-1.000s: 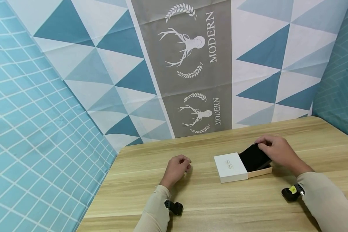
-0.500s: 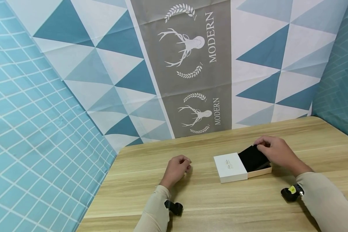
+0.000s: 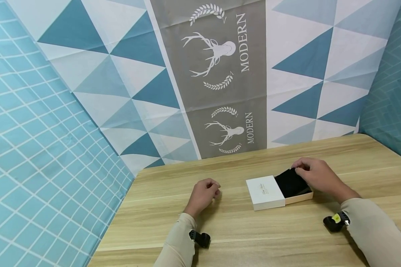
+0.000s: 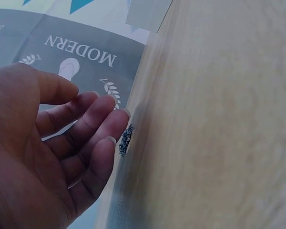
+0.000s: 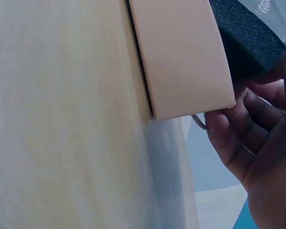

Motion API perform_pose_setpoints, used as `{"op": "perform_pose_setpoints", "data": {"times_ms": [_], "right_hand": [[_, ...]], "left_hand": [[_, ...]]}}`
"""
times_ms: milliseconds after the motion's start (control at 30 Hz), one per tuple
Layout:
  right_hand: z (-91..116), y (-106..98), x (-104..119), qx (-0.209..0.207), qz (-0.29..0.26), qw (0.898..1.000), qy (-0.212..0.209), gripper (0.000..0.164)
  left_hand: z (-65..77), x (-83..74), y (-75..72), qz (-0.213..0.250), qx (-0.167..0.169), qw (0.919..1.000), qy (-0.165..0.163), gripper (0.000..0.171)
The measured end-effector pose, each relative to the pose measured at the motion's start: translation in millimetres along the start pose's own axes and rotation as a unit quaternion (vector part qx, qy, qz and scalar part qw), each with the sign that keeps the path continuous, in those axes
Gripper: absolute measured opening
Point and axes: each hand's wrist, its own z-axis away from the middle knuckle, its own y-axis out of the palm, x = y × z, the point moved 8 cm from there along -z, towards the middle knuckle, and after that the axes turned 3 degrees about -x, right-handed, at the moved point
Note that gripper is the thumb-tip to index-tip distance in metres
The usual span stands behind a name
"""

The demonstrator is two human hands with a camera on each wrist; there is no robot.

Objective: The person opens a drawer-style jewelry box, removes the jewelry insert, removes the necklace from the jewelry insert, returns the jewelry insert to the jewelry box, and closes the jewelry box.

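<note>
A white drawer-style box with gold lettering (image 3: 265,190) lies on the table, its peach-sided drawer (image 3: 299,199) pulled out to the right. My right hand (image 3: 317,174) is at the drawer's far right corner, pinching the edge of a black foam pad (image 3: 291,183). This pad lies low over the drawer, slightly raised at the far side. In the right wrist view, my fingers meet the foam (image 5: 250,40) beside the peach drawer side (image 5: 183,57). My left hand (image 3: 203,194) rests left of the box, fingers loosely curled around nothing.
Past the left fingertips shows a small dark glittery thing (image 4: 126,141), hidden from the head view. A thin curved metal piece (image 5: 200,122) peeks out beside the drawer end. Patterned cloth (image 3: 297,74) hangs behind the wooden table (image 3: 240,237).
My right hand has moved slightly down, and the black foam pad has sunk from a tilted position to lie flatter in the drawer. The left hand and box stay put.
</note>
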Motion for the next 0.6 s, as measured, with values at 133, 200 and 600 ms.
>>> {"op": "perform_pose_setpoints", "data": {"times_ms": [133,200,600], "right_hand": [[-0.5,0.9,0.2,0.003,0.004,1.000,0.000,0.020],[-0.5,1.2,0.4,0.005,0.006,1.000,0.000,0.020],[-0.8,3.1,0.6,0.008,0.013,1.000,-0.003,0.018]], "left_hand": [[-0.1,-0.1,0.1,-0.001,0.001,1.0000,-0.001,0.026],[-0.2,0.0,0.2,-0.001,0.001,1.0000,-0.001,0.026],[-0.4,0.5,0.2,-0.009,-0.001,1.0000,-0.001,0.025]]}}
